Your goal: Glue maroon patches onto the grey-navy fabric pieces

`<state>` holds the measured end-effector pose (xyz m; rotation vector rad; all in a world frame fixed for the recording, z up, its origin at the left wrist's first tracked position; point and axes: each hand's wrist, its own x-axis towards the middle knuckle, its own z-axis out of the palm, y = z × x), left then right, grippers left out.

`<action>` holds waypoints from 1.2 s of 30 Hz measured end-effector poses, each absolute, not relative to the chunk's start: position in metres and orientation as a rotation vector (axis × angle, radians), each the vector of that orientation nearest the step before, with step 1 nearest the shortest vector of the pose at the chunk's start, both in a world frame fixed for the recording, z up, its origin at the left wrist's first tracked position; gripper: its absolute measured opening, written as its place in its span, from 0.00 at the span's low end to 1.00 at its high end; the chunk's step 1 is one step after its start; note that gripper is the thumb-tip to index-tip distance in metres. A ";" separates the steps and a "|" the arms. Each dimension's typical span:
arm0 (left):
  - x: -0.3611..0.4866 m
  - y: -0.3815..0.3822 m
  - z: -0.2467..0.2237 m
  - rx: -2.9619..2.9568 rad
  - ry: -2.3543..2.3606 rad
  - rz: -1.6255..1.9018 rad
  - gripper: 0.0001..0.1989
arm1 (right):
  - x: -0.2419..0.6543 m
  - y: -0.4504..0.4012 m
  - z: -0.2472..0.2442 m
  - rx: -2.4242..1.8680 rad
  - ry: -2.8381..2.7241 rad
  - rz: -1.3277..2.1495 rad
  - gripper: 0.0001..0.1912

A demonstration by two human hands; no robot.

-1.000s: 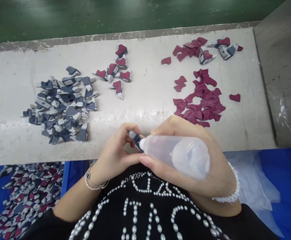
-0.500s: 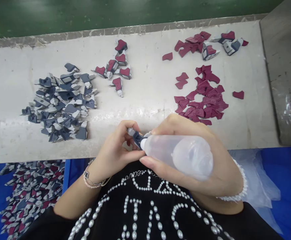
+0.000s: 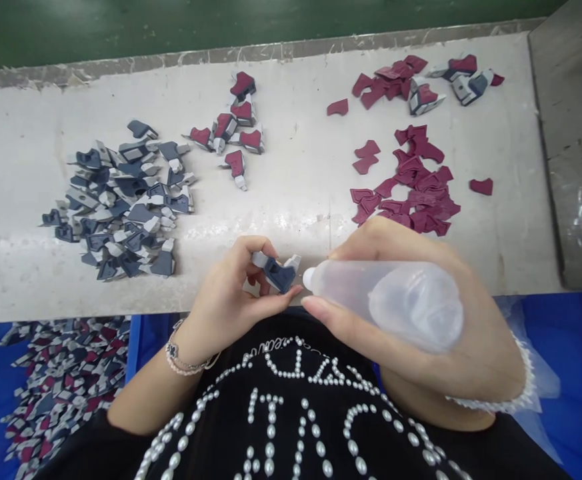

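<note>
- the left hand (image 3: 225, 297) has thumb and fingers closed together on a navy-and-grey piece (image 3: 278, 275), which it holds just above the front edge of the desk (image 3: 291, 220), near the middle of that edge
- the right hand (image 3: 475, 363) is wrapped around a translucent squeeze bottle (image 3: 401, 303), fingers and thumb clamped on its body
- the bottle lies on its side, its white nozzle (image 3: 309, 279) pointing left, just beside the held piece but not touching it
- a heap of navy-and-grey pieces (image 3: 121, 207) lies toward the left of the desk
- a small cluster of maroon-and-grey pieces (image 3: 231, 123) sits near the back edge, around the middle
- loose maroon pieces (image 3: 405, 180) are scattered toward the right end, with a mixed group (image 3: 395, 83) near the back right corner
- below the front edge at the left, a blue bin (image 3: 133, 347) holds a mass of mixed pieces (image 3: 65, 393)
- clear plastic sheeting (image 3: 541, 360) lies on blue below the front right corner
- a beaded bracelet (image 3: 183, 360) circles the left wrist, a pearl cuff (image 3: 491, 407) the right
- the person wears a black top (image 3: 291, 413) with pearl lettering
</note>
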<state>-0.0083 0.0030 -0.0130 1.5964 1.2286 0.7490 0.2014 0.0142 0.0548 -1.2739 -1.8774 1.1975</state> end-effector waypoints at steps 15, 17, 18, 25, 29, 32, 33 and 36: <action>-0.008 0.002 -0.014 1.654 1.252 0.722 0.22 | 0.204 0.015 0.055 -1.281 -1.896 1.177 0.09; -0.008 0.002 -0.014 1.659 1.238 0.731 0.22 | 0.203 0.015 0.055 -1.271 -1.885 1.148 0.08; -0.008 0.002 -0.013 1.656 1.233 0.736 0.22 | 0.203 0.015 0.055 -1.274 -1.881 1.135 0.08; -0.008 0.003 -0.012 1.639 1.188 0.758 0.22 | 0.206 0.015 0.057 -1.287 -1.936 1.149 0.11; -0.007 0.004 -0.012 1.643 1.207 0.757 0.22 | 0.204 0.015 0.057 -1.288 -1.912 1.109 0.10; -0.007 0.004 -0.011 1.642 1.216 0.757 0.23 | 0.203 0.015 0.056 -1.287 -1.921 1.101 0.10; -0.007 0.004 -0.010 1.641 1.215 0.756 0.23 | 0.203 0.015 0.056 -1.290 -1.918 1.106 0.10; -0.008 0.004 -0.010 1.638 1.222 0.760 0.22 | 0.203 0.015 0.055 -1.291 -1.908 1.128 0.10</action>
